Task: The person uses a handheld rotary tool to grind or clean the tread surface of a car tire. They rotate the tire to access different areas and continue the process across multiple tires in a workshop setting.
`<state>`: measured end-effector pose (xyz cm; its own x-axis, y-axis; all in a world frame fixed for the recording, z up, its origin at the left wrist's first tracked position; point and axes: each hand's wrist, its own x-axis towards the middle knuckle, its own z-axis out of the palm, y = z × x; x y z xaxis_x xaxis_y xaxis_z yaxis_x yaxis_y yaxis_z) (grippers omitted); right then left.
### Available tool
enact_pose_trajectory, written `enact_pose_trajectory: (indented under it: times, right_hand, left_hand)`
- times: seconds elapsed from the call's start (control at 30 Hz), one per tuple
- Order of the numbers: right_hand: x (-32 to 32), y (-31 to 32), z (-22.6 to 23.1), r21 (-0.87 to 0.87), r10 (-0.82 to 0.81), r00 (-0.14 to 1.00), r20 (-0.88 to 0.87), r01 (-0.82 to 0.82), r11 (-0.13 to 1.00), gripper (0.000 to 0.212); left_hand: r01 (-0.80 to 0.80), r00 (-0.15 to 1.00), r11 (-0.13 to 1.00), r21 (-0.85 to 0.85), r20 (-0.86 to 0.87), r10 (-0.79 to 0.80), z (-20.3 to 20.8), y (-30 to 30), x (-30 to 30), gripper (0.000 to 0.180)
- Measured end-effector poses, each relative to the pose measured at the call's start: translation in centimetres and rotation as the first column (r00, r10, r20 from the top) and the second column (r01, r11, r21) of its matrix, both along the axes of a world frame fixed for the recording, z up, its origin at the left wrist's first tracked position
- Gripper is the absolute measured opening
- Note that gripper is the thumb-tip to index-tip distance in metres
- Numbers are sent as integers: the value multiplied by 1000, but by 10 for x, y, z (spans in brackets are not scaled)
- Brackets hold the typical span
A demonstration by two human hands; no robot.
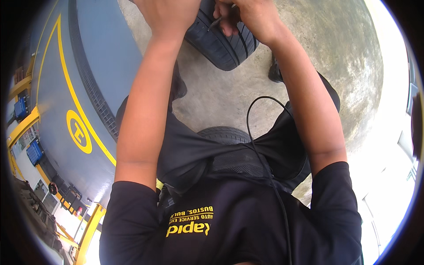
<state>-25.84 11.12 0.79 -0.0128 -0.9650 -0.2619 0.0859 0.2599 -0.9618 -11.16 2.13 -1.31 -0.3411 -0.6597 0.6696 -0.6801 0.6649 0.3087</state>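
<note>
A black car tire (226,55) stands on the floor in front of me at the top of the view, its tread facing me. My right hand (249,20) is over the tread with its fingers curled. Pinched in it is a small, thin, dark pointed tool (215,24), whose tip is at a tread groove; most of it is hidden by the fingers. My left hand (168,15) is at the tire's left side. Its fingers run out past the top edge, so I cannot tell what they hold or touch.
Another tire (224,134) is under me, between my legs. A thin black cable (252,108) loops in front of my body. To the left, a blue-grey floor (99,57) has yellow lines and a dark drain grate (84,62). Yellow lift posts (91,232) stand beyond.
</note>
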Motion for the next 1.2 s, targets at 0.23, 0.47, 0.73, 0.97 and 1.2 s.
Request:
enact_pose_trajectory:
  times: [0.23,0.47,0.73,0.97,1.2]
  right_hand:
    - [7,6,-4,-375,-139,989,-49,111,920,25]
    - [20,0,-8,-538,-290,886,-361,56,841,24]
    - [49,14,-7,-658,-432,734,-524,-27,753,12]
    - [15,-7,-7,-138,-365,922,131,381,914,29]
    - [2,-9,-6,-74,-154,987,54,158,985,31]
  left_hand:
    - [-69,998,997,32,10,69,-2,-23,3,27]
    - [-83,997,996,26,-10,83,-3,-28,5,27]
    - [-68,997,997,-24,-27,67,-6,-26,-2,27]
    - [-99,994,995,-34,-57,96,-6,-13,-8,25]
    - [-40,999,999,-28,-35,39,-2,0,-8,24]
